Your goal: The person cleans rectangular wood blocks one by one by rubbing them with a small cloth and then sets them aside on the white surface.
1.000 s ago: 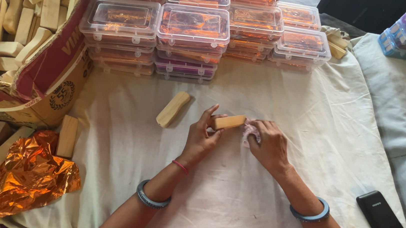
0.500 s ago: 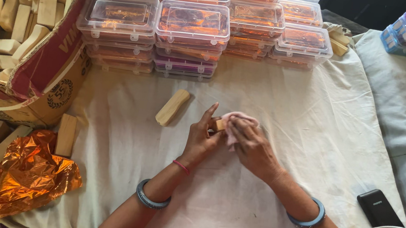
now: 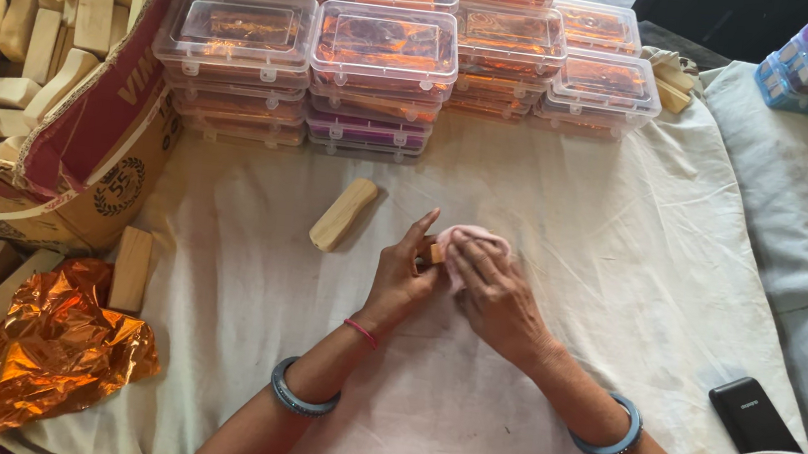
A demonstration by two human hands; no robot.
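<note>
Cream cloth covers the counter point(image 3: 615, 309) beneath both hands. Left hand point(image 3: 398, 282) pinches a small pale wooden block point(image 3: 435, 253), index finger raised; right hand point(image 3: 492, 291) presses a pink cloth point(image 3: 473, 239) over it, fingers together. Just left of the fingers lies another rounded wooden block point(image 3: 343, 214). Beyond them stand stacked clear plastic boxes point(image 3: 385, 55).

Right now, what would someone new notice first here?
Probably the two hands mid-cloth: the left hand holds a small wooden block while the right hand presses a pink cloth over it. Behind them stand stacked clear boxes, and crumpled orange foil shines at lower left.
</note>
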